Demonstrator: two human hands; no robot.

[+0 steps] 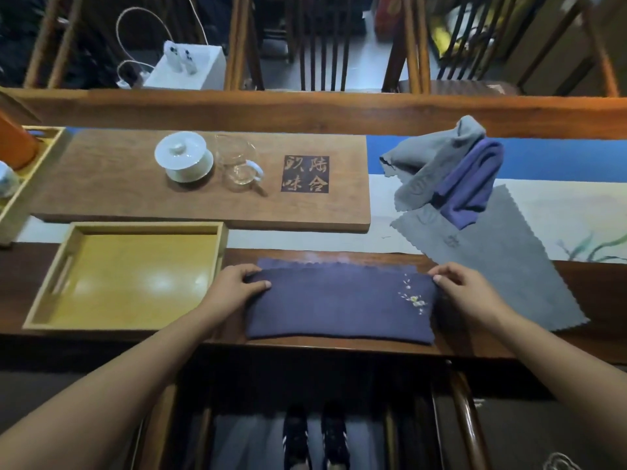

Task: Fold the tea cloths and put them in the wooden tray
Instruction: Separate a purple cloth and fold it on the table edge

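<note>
Head view — steeply down, close above table point(475, 344)

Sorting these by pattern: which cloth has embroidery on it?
The dark blue cloth held by both hands; small flowers are stitched near its right end. The others look unembroidered.

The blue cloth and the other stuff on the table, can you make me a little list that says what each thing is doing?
dark blue cloth: folded once, flat at table edge, small flower stitching near its right end
left hand: pinches the cloth's left end
right hand: pinches the cloth's right end
wooden tray: left of the cloth, nothing inside
flat grey cloth: unfolded, to the right
crumpled cloths: grey and purple, piled behind it
cups: on the wooden board
</note>
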